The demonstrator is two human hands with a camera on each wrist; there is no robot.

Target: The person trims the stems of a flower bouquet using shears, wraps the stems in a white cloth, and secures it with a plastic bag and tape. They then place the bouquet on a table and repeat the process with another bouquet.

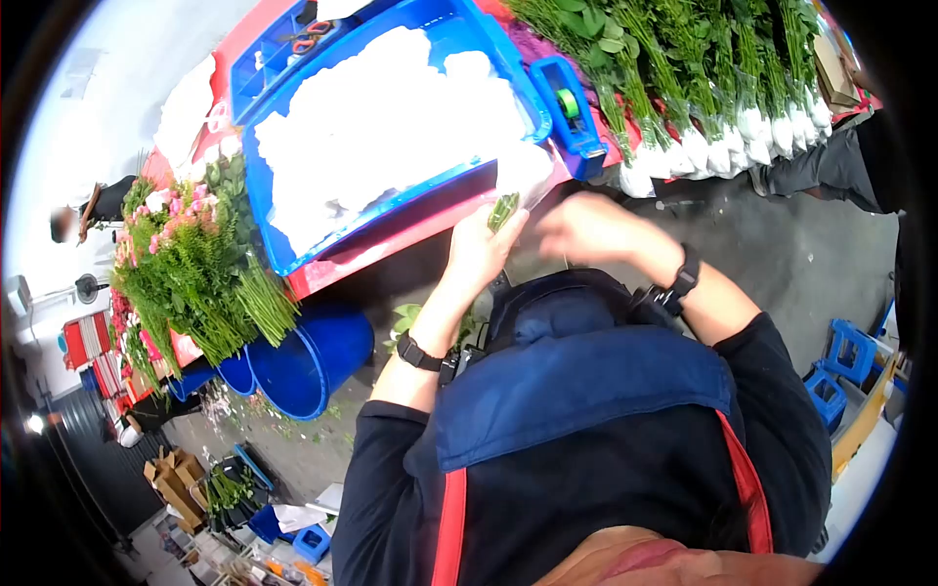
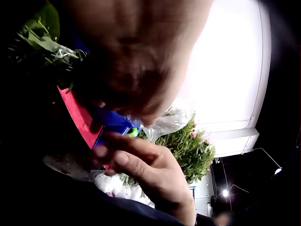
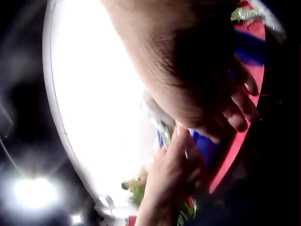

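My left hand (image 1: 475, 246) grips a bundle of green stems (image 1: 503, 212) in front of my chest. The bundle's end is a white, plastic-wrapped bulb (image 1: 525, 172) pointing at the table. Clear plastic (image 2: 173, 123) also shows beyond the left hand in the left wrist view. Just to the right, apart from the stems, hovers my right hand (image 1: 598, 230), blurred in the head view. Its fingers (image 3: 241, 104) are loosely bent and spread in the right wrist view, with no held thing visible. Both wrists wear black bands.
A blue tray (image 1: 256, 186) of white wadding (image 1: 391, 117) lies on the red table (image 1: 342, 266), beside a blue tape dispenser (image 1: 586, 137). Several stem bundles with white-wrapped ends (image 1: 728, 154) lie right. Pink flowers (image 1: 181, 215) and blue buckets (image 1: 337, 356) stand left. Other people are around.
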